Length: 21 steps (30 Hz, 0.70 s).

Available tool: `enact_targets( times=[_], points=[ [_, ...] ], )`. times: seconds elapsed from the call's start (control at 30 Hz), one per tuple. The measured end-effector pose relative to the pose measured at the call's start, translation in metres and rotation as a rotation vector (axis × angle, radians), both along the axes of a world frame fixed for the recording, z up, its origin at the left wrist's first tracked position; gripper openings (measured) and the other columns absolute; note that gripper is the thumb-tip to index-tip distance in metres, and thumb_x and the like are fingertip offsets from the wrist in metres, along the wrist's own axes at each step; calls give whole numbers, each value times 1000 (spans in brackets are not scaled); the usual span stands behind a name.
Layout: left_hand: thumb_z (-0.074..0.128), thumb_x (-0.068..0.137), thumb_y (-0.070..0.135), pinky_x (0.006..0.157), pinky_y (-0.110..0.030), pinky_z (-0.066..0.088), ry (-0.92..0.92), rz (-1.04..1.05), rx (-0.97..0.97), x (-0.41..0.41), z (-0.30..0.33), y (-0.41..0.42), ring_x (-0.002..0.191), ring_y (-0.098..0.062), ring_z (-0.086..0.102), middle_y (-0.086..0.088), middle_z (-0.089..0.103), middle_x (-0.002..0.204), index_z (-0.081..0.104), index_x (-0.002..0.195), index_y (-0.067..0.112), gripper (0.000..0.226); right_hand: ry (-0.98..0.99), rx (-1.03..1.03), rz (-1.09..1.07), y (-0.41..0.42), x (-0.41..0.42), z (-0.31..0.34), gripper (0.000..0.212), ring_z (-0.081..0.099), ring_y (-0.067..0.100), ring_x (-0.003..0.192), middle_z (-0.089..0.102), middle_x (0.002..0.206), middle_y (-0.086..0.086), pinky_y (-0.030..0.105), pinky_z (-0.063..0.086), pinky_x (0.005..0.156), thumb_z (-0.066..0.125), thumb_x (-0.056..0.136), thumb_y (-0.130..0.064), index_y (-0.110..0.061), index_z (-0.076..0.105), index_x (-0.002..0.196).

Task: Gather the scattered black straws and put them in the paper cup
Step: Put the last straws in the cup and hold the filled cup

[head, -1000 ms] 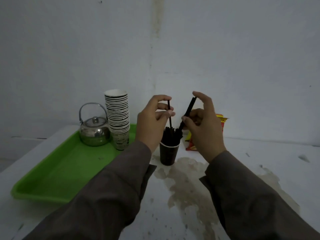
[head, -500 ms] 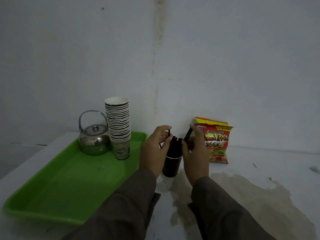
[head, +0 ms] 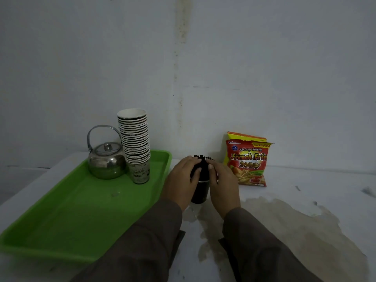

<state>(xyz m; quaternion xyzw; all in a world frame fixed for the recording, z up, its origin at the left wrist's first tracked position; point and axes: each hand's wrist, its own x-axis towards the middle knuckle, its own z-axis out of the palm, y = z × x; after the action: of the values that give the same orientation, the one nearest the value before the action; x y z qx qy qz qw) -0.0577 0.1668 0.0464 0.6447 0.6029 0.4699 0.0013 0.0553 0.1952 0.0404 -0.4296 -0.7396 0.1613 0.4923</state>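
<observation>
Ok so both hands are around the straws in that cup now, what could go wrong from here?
1. The paper cup is narrow and packed with black straws standing well above its rim; a sideways squeeze from the left hand or right hand might tip it.
2. It stands by a stained patch of the table; if that is wet, it could slide.
3. The snack bag stands close by and could get knocked.

Black straws (head: 202, 159) stand in a dark paper cup (head: 200, 192) with a white rim. The tray (head: 61, 216) is bright green; the kettle (head: 106, 162) is shiny silver. The stacked cups (head: 135, 139) show white rims banded with black. The snack bag (head: 247, 162) is red and yellow with yellow lettering. The white table (head: 305, 200) carries a brownish stain at the cup's 5 o'clock. Both sleeves (head: 142, 245) are dark brown-grey.
</observation>
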Motion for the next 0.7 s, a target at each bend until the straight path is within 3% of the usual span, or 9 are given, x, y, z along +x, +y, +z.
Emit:
enact_targets(
  times=[0.1, 0.27, 0.37, 0.47, 0.53, 0.63, 0.7],
  points=[
    [44, 94, 12, 107, -26, 32, -45, -16, -1, 1, 0, 1, 129, -16, 42, -6, 53, 134, 53, 123, 12, 31, 6, -6, 7, 0, 1, 4, 25, 53, 14, 93, 64, 103, 7, 11, 34, 76, 41, 96, -16, -12, 60, 111],
    [39, 94, 4, 106, -12, 18, -166, -41, 13, 5, 5, 0, 137, -11, 27, -3, 34, 148, 32, 139, 15, 47, 127, -29, -77, -4, 2, 11, 27, 46, 14, 111, 53, 120, 6, 16, 34, 91, 41, 95, -19, -14, 52, 120],
    [38, 96, 16, 107, -14, 14, -381, 1, 10, 8, 5, 0, 139, -9, 18, 1, 20, 153, 16, 143, 20, 52, 205, -106, -93, -10, 1, 5, 40, 32, 18, 129, 38, 138, 5, 33, 28, 106, 40, 94, -35, -21, 37, 131],
    [33, 97, 31, 111, -28, 18, -675, -5, -106, 13, 2, 1, 140, -15, 19, 0, 17, 154, 9, 144, 27, 52, 322, -304, 41, -19, -5, -5, 70, 15, 15, 139, 15, 154, -1, 38, 19, 113, 38, 85, -53, -25, 12, 143],
    [29, 97, 39, 113, -35, 20, -782, -32, -214, 18, -4, 2, 139, -19, 22, 0, 18, 154, 9, 143, 31, 51, 327, -403, 100, -23, -9, -15, 76, 12, 14, 141, 9, 156, -1, 37, 17, 114, 39, 84, -55, -25, 3, 144],
    [29, 97, 37, 110, -35, 27, -832, -92, -255, 26, -15, 0, 133, -19, 34, -1, 31, 149, 17, 142, 30, 47, 355, -441, 178, -27, -15, -26, 62, 27, 9, 133, 23, 152, 1, 27, 29, 105, 42, 93, -38, -27, 9, 144],
    [30, 98, 32, 100, -30, 36, -858, -130, -225, 31, -20, -2, 119, -17, 46, -1, 45, 138, 29, 137, 32, 39, 380, -420, 207, -30, -18, -30, 54, 39, 6, 124, 37, 145, 0, 16, 36, 96, 41, 95, -31, -29, 15, 143]
  ],
)
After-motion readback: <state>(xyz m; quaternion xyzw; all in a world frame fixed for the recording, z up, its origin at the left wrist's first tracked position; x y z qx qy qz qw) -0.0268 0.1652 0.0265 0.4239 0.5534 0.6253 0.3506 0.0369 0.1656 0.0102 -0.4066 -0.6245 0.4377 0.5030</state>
